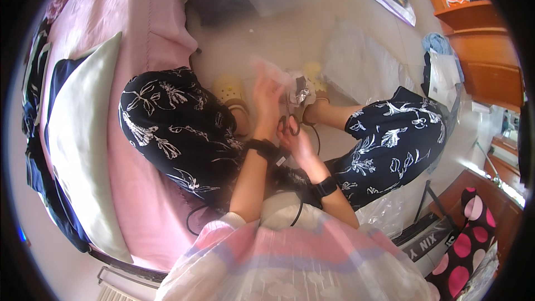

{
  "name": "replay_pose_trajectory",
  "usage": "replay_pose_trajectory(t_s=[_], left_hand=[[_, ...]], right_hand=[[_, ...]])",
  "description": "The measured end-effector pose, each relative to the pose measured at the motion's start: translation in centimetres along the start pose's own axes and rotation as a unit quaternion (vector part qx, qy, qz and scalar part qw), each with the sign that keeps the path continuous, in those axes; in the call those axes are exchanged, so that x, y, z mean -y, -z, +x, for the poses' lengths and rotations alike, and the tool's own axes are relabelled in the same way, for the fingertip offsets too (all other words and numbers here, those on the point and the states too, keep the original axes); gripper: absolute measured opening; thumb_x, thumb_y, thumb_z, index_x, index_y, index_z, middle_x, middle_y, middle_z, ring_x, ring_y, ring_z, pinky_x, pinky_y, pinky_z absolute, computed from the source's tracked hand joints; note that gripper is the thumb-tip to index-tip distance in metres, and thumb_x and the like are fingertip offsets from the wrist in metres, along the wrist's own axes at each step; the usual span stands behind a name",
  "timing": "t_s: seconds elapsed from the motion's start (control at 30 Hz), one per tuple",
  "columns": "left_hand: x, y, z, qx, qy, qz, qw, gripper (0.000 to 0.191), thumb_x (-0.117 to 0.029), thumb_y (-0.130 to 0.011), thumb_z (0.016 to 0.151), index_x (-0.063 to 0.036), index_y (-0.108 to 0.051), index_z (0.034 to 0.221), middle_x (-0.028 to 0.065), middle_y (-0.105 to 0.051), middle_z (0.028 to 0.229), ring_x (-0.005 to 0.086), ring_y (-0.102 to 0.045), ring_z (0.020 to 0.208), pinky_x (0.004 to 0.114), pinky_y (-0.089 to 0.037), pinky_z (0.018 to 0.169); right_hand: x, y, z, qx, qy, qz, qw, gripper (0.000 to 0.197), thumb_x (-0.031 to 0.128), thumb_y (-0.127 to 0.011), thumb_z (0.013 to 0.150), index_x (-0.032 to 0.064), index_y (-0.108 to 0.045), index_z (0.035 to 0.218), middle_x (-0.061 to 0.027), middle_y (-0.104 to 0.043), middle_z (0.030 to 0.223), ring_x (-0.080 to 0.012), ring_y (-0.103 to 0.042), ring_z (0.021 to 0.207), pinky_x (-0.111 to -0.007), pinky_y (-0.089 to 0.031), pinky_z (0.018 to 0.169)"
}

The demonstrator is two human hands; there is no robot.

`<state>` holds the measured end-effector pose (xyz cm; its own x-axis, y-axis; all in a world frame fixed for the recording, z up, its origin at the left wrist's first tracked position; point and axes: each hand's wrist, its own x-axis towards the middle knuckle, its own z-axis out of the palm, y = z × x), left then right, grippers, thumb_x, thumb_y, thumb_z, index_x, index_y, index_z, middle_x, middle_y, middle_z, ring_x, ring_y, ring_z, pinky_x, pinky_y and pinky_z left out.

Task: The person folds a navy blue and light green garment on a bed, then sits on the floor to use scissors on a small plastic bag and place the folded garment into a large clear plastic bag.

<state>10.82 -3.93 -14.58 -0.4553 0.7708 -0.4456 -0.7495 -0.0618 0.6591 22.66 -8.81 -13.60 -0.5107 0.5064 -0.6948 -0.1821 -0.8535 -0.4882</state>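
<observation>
My left hand (267,92) is raised between my knees, its fingers on a piece of thin whitish plastic (273,71). In my right hand (296,140) is a pair of dark-handled scissors (288,125), fingers at the handle loops and blades pointing away from me. Just beyond the blades lies crumpled silvery and white packaging (301,88), near my right foot. Haze over the view blurs the fingertips, and whether the blades touch the plastic I cannot tell. A dark band with a small tag is around my left wrist, a black watch on my right.
A bed with a pink sheet (138,29) and a pale pillow (83,146) runs along the left. Clear plastic bags (363,58) lie on the floor ahead. Wooden shelves (472,16) and folded clothes (436,44) are at right. Yellow clogs (229,90) are on my feet.
</observation>
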Motion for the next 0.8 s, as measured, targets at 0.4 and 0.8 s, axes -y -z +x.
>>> replay_pose_trajectory(t_s=[0.4, 0.8], left_hand=[[-0.6, -0.4, -1.0, 0.044, -0.015, -0.055, 0.997, 0.061, -0.009, -0.039, 0.081, -0.0108, -0.024, 0.140, 0.0030, -0.021, 0.144, 0.0260, -0.031, 0.125, 0.052, -0.029, 0.099], [-0.2, 0.2, -1.1, 0.096, -0.010, -0.068, 0.993, 0.061, -0.009, -0.040, 0.081, -0.0088, -0.026, 0.139, 0.0039, -0.030, 0.140, 0.0230, -0.040, 0.116, 0.046, -0.035, 0.095]], right_hand=[[0.3, -0.1, 0.4, 0.031, 0.066, -0.040, 0.997, 0.041, 0.051, -0.046, 0.086, 0.0102, -0.053, 0.089, 0.0033, -0.044, 0.072, -0.0057, -0.032, 0.057, -0.020, -0.025, 0.054], [0.7, -0.2, 0.9, -0.031, 0.130, -0.109, 0.985, 0.038, 0.047, -0.049, 0.087, 0.0099, -0.052, 0.085, 0.0039, -0.043, 0.069, -0.0044, -0.033, 0.056, -0.020, -0.025, 0.051]])
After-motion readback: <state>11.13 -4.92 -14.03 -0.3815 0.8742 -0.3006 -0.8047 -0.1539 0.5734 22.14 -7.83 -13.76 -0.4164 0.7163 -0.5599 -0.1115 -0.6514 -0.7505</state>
